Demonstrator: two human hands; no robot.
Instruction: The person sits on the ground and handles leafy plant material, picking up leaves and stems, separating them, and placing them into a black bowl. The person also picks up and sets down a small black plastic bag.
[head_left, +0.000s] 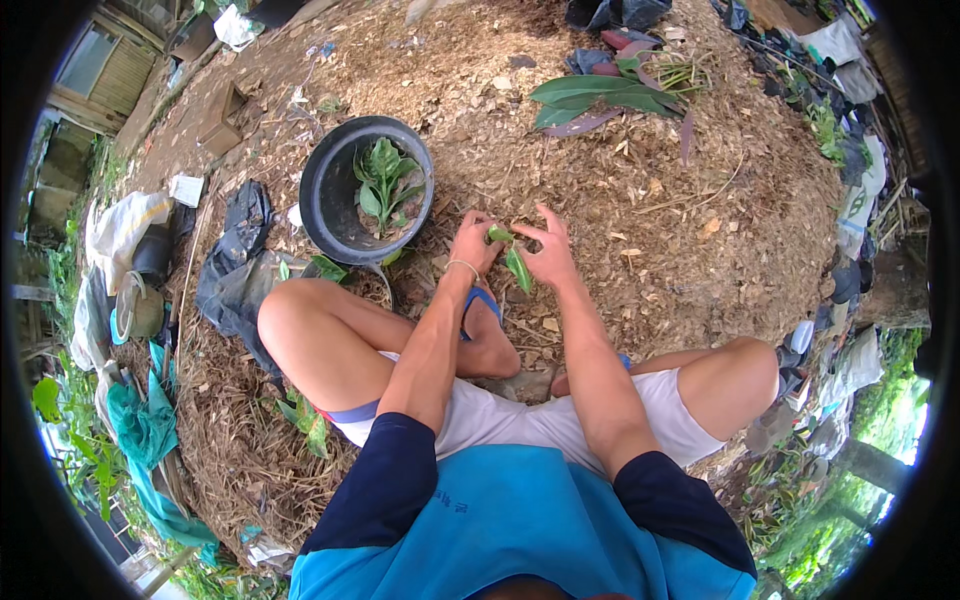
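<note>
A small green leafy cutting (517, 268) hangs between my two hands, low over the ground in front of my feet. My left hand (477, 246), with a thin band at the wrist, grips its upper part. My right hand (549, 251) is bent around the cutting's other side, thumb and fingers spread close to the stem; whether they pinch it is hard to see. Just beyond my left hand stands a round black plastic pot (319, 214). Inside it a leafy green plant (386, 176) rises from soil.
Cut leaves (600, 97), green and purple, lie ahead on the litter-strewn ground (637, 217). A crumpled black plastic sheet (236, 259) is left of the pot. Farther left are a white sack (124, 232) and green netting (142, 427). My blue sandal (480, 300) is below my left hand.
</note>
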